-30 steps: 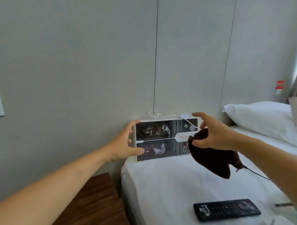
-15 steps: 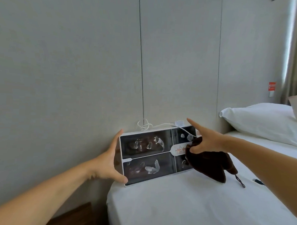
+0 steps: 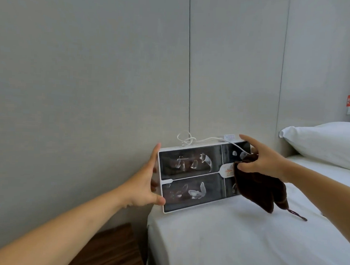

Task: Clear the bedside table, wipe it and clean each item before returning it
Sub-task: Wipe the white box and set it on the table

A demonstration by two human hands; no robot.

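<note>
We take the display box as our reference. It stands on its long edge at the head corner of the bed, its rear toward the wall panel and its dark glazed front toward us. Its long axis runs left to right, rising slightly toward the right. A white cable lies coiled on its top edge.

Our left hand grasps the left short end of the box: the thumb presses the lower front corner, and the fingers extend up and behind the edge. Our right hand is at the right end of the box, clenched round a dark brown cloth with the index finger extended over the top right corner. The cloth hangs down over the right part of the front.

We judge the step in hand to be cleaning this item. The left hand steadies the box; the right hand, nearer the front face, carries the cloth. A wipe would therefore run leftward along the long axis, toward the left hand.

The wooden bench lies below and left of the box, beside the bed. A pillow lies well to the right.
</note>
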